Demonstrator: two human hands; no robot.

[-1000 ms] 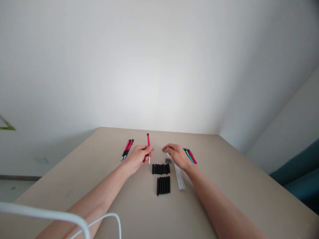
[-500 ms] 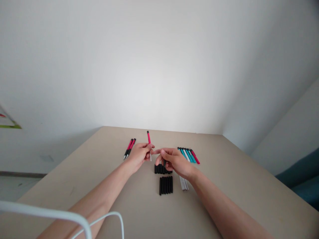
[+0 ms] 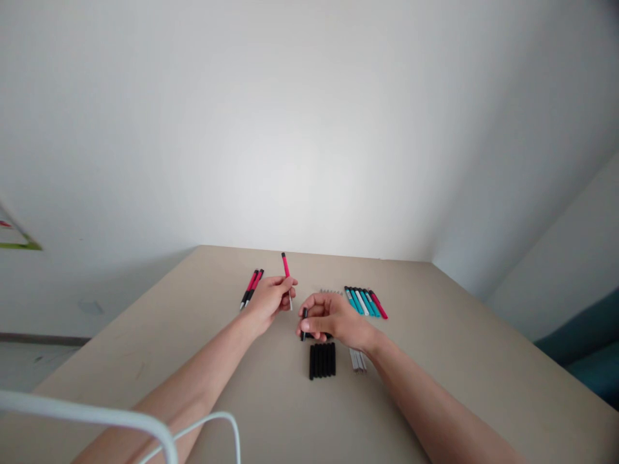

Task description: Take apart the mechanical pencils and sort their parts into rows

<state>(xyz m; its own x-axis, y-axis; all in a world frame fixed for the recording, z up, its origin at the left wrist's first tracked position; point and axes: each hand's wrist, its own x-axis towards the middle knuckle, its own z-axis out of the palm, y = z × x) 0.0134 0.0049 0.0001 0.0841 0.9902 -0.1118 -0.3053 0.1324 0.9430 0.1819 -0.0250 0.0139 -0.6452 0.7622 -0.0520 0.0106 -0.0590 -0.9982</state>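
Between the thumb and fingers of my left hand (image 3: 271,296) is a red pen barrel (image 3: 285,264) with a black top end, held upright and leaning slightly. A thin white refill pokes out of its lower end. My right hand (image 3: 331,317) pinches a short black pen grip (image 3: 304,323), tilted near upright, just right of and below the refill and apart from it. Under my right hand lies a row of black pieces (image 3: 316,336), mostly hidden. Closer to me sits another neat row of black grips (image 3: 322,361).
Two assembled red-and-black pens (image 3: 252,288) lie to the left. Teal, white and red barrels (image 3: 366,302) line up at the right, near small pale pieces (image 3: 331,292). White refills (image 3: 358,361) lie partly behind my right wrist. A white curved frame (image 3: 145,422) crosses the lower left.
My right hand has turned and drawn back a little from my left, bringing the black grip into view between its fingers. My left hand has shifted slightly left with the red barrel.
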